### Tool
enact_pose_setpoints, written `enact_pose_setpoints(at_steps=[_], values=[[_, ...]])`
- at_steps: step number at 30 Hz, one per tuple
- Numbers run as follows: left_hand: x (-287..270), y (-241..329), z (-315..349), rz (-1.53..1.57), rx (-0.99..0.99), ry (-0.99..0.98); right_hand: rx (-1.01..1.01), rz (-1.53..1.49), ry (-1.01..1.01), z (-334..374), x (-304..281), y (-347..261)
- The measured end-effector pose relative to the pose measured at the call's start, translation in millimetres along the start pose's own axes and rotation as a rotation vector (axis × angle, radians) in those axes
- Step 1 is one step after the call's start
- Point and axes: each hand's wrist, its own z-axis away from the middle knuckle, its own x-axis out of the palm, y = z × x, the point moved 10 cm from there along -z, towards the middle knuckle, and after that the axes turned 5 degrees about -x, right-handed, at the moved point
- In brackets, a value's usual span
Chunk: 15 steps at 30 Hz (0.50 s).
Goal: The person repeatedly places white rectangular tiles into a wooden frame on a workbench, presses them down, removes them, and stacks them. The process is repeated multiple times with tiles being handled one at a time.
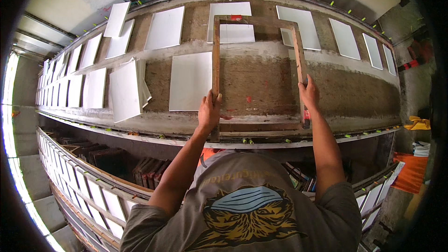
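Observation:
Both my hands hold a rectangular wooden frame [216, 60] tilted over the long table. My left hand [209, 111] is closed around its left side, and my right hand [309, 92] grips the right side. Red marks show on its far bar and near its lower right corner. Through it I see the brown tabletop; whether a mesh is stretched across it, I cannot tell. Close to my left hand lies a white sheet [190, 81], partly behind the frame's left bar. Another white sheet [232, 8] shows partly through the far end.
The long brown table [354, 91] carries rows of white sheets, with a loose stack [126, 91] to the left. Small yellow-green pegs line its edges. Dark frames [151, 172] stand on edge below it. Behind me runs another table with white sheets [112, 205]. Orange cloth [409, 172] hangs at right.

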Motion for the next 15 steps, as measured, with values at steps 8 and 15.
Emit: enact_pose_setpoints(at_steps=[8,15], values=[[59,-5,23,0.044,-0.016,0.017,-0.024,-0.05,0.032,8,5,58],[80,11,31,0.047,0.025,0.039,-0.01,-0.002,0.016,5,-5,81]])
